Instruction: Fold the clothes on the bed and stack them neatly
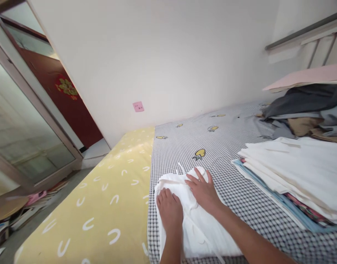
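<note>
A white garment (193,234) with thin white strings lies folded on the checked bedsheet (179,146). My left hand (170,211) rests flat on its left part, fingers stretched out and pointing away from me. Across the upper right of the cloth lies my right hand (204,189), palm down with its fingers spread. Both hands press on the fabric from above, and neither grips it. One string sticks up past the garment's far edge; another runs down its front toward me.
To the right is a stack of folded clothes (295,172), white on top. Behind it sits a pile of dark and brown clothes (303,106) under a pink board (311,75). A yellow sheet (110,190) covers the bed's left side. Papers (22,220) lie on the floor.
</note>
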`<state>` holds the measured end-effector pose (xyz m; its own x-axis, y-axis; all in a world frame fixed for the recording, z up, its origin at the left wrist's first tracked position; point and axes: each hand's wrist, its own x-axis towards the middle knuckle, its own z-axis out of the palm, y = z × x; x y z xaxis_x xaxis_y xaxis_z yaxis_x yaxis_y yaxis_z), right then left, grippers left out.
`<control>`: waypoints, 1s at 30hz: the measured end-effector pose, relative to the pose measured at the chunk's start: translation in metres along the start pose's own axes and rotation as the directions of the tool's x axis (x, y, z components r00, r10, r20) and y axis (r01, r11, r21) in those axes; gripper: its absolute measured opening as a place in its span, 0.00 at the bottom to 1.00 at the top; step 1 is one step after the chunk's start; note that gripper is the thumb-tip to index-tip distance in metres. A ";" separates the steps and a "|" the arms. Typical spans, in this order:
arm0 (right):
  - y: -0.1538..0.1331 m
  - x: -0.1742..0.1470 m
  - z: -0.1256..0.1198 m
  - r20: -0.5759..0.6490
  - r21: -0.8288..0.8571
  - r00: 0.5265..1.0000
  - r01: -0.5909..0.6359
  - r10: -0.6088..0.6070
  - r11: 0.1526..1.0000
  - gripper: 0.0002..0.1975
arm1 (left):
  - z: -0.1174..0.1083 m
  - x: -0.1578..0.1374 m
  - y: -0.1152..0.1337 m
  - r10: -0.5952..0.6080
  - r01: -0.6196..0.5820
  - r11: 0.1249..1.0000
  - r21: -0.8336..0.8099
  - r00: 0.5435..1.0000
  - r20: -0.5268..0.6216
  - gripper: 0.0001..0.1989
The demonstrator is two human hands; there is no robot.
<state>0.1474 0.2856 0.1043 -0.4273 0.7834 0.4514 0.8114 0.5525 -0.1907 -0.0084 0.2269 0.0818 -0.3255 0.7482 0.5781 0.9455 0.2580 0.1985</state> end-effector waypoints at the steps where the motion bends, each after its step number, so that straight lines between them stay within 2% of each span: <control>1: -0.003 0.001 -0.002 0.031 0.042 0.999 0.023 -0.025 0.999 0.22 | -0.001 -0.001 0.000 -0.005 0.005 1.000 -0.005 1.000 0.006 0.18; 6: -0.007 0.004 -0.007 0.242 0.235 0.959 0.092 -0.150 0.968 0.21 | 0.001 -0.002 -0.002 -0.022 0.023 1.000 0.020 0.999 -0.024 0.23; 8: -0.006 0.005 -0.006 0.269 0.246 0.951 0.083 -0.150 0.966 0.21 | 0.005 -0.002 -0.005 0.069 -0.069 0.997 0.021 0.998 -0.011 0.27; 10: -0.006 0.005 -0.003 0.278 0.250 0.948 0.085 -0.155 0.964 0.21 | 0.011 -0.002 -0.009 0.176 -0.176 0.984 -0.003 0.983 0.061 0.32; 13: -0.003 0.004 0.002 0.260 0.248 0.953 0.087 -0.153 0.965 0.21 | 0.021 -0.002 -0.012 0.161 -0.163 0.987 0.000 0.975 0.154 0.32; 16: 0.007 0.003 0.006 0.193 0.188 0.979 0.019 -0.056 0.982 0.20 | 0.029 -0.003 -0.013 0.092 -0.099 0.994 0.047 0.987 0.130 0.31; 18: 0.019 0.003 0.004 0.120 0.151 0.985 -0.139 0.121 0.979 0.20 | 0.030 -0.003 -0.012 0.093 -0.099 0.994 0.055 0.990 0.105 0.31; 19: 0.026 0.004 0.002 0.088 0.158 0.968 -0.247 0.236 0.956 0.20 | 0.029 -0.003 -0.011 0.093 -0.099 0.994 0.054 0.990 0.105 0.31; 22: 0.049 0.008 -0.006 0.068 0.228 0.860 -0.506 0.505 0.832 0.22 | 0.023 0.000 -0.009 0.094 -0.102 0.994 0.047 0.985 0.143 0.30; 26: 0.071 0.017 -0.013 0.090 0.264 0.757 -0.644 0.647 0.718 0.30 | 0.013 0.002 -0.006 0.088 -0.102 0.991 0.083 0.983 0.159 0.29; 28: 0.074 0.024 -0.012 0.085 0.278 0.705 -0.696 0.705 0.662 0.32 | 0.010 0.002 -0.004 0.086 -0.104 0.988 0.113 0.983 0.161 0.29; 30: 0.074 0.031 -0.009 0.082 0.287 0.671 -0.724 0.737 0.627 0.32 | 0.009 0.002 -0.002 0.085 -0.108 0.986 0.126 0.982 0.170 0.29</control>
<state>0.1973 0.3482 0.1122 0.2787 0.9560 0.0912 0.7041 -0.1389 -0.6964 -0.0113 0.2333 0.0749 -0.2388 0.8607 0.4495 0.9674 0.2509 0.0336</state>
